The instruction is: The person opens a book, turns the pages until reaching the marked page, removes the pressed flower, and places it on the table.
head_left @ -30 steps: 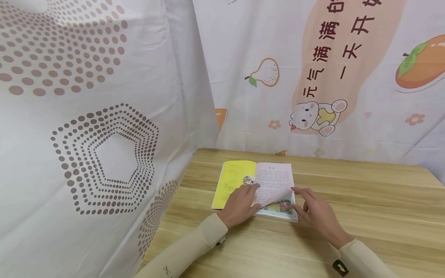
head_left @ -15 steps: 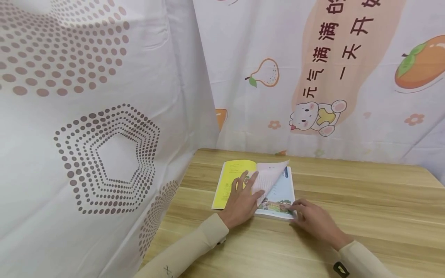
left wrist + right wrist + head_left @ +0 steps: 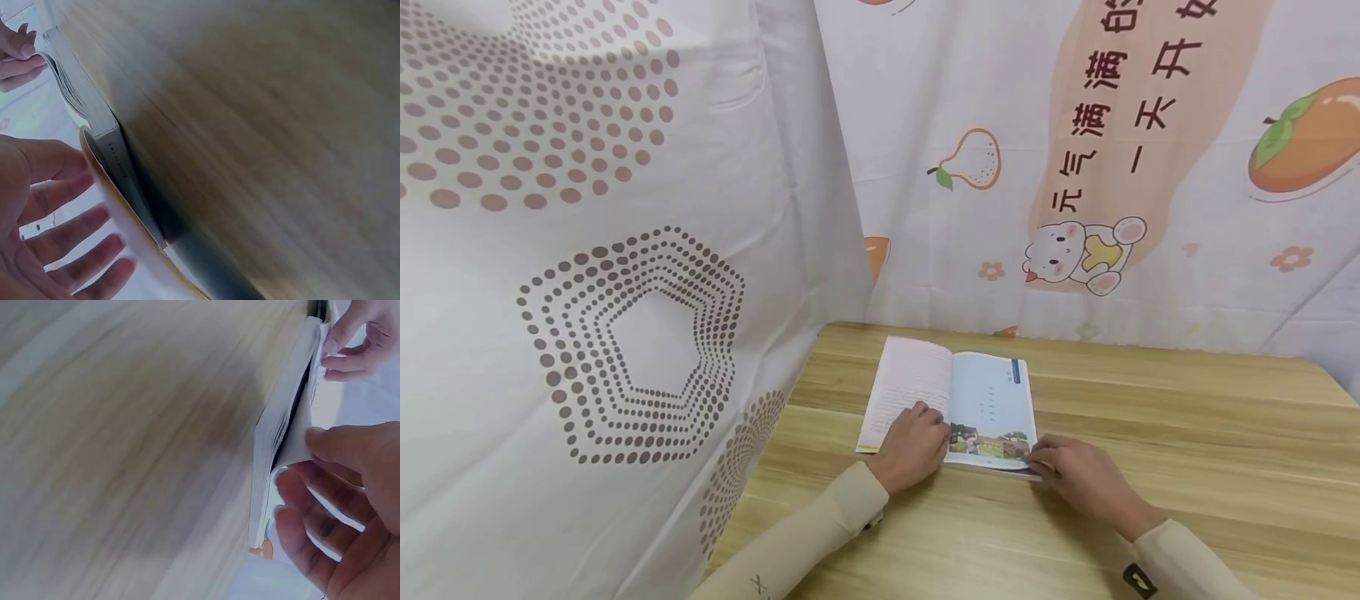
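An open book lies on the wooden table. Its left page [image 3: 912, 375] is pale pink with printed lines; its right page [image 3: 988, 387] is light blue with a picture of houses and trees along the bottom. My left hand [image 3: 912, 446] rests on the lower part of the left page beside the spine, its fingers spread against the paper in the left wrist view. At the lower right corner, my right hand [image 3: 1078, 479] pinches the picture page between thumb and fingers. That leaf [image 3: 299, 434] curls up from the page block [image 3: 269, 450] in the right wrist view.
The wooden table [image 3: 1180, 417] extends right of the book and towards me. A white curtain [image 3: 647, 333] with brown dots hangs along the left side. Behind the table hangs a cloth [image 3: 925, 250] printed with fruit, a bear and writing.
The pink text page has turned over from right to left, covering the yellow page and uncovering the blue picture page. My right hand has lifted that page's lower corner.
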Tool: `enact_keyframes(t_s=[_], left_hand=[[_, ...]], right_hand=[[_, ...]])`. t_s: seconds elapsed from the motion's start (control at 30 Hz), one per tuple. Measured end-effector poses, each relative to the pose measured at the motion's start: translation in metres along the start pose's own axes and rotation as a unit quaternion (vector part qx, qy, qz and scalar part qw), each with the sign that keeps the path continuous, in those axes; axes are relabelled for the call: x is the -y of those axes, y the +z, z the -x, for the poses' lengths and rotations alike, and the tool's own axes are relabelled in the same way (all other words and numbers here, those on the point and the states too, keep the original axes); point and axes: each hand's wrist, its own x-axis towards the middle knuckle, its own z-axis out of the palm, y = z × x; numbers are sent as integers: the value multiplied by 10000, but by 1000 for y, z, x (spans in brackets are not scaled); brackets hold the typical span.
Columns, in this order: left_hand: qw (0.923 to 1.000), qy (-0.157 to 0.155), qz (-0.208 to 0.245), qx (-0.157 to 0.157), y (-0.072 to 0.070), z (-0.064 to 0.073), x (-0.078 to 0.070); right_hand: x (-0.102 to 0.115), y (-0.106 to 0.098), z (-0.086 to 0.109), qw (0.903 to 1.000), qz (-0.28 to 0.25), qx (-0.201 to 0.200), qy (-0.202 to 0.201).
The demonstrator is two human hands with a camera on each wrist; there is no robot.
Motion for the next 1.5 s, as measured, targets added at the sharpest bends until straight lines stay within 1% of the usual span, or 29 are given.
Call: enact_keyframes(t_s=[0.1, 0.23, 0.37, 0.5, 0.57, 0.63, 0.7, 0.77, 0.83, 0.93, 1.0, 1.1, 1.17, 1.23, 1.3, 1.4, 1.43, 1.5], left_hand=[[9994, -25, 259, 221, 0, 1, 0], [9989, -11, 323, 333, 0, 1, 0], [9987, 94, 273, 415, 2, -1, -2], [9977, 138, 259, 608, 4, -3, -5], [9970, 89, 282, 711, 4, -5, -7], [9967, 36, 234, 777, 3, -6, -10], [9966, -1, 172, 809, 4, -7, -11], [9968, -3, 81, 791, 7, -7, -12], [9972, -4, 20, 745, 9, -7, -12], [9980, 32, -27, 631, 10, -7, -12], [9986, 81, -29, 524, 10, -7, -11], [9994, 115, 91, 298, 8, -7, -11], [9996, 44, 170, 232, 5, -7, -11], [9994, -136, 275, 159, 2, -7, -11], [9989, -376, 281, 73, -1, -7, -11], [9969, -658, 307, -309, -1, -7, -9], [9960, -702, 315, -448, -1, -8, -9], [9949, -691, 283, -678, -1, -8, -7]], right_hand=[[0, 3, 0, 9985, 303, -362, -291], [-1, 5, 0, 9930, 600, -804, -617], [-1, 4, 0, 9900, 622, -1015, -752], [-1, 3, -1, 9874, 481, -1236, -862], [-2, 3, -1, 9868, 419, -1295, -873], [-2, 2, -1, 9879, 385, -1276, -797], [-1, 0, -2, 9898, 330, -1219, -664], [0, -3, -2, 9923, 132, -1133, -485], [1, -6, -3, 9930, -89, -1120, -354], [3, -11, -4, 9915, -443, -1196, -239], [4, -13, -5, 9894, -524, -1332, -231], [4, -13, -6, 9847, -599, -1628, -163], [4, -12, -6, 9820, -620, -1782, -56], [3, -11, -5, 9808, -645, -1841, 69], [2, -11, -4, 9824, -639, -1748, 174], [1, -8, -2, 9867, -647, -1483, 185], [0, -6, -1, 9880, -646, -1391, 163], [0, -3, 1, 9907, -654, -1186, 153]])
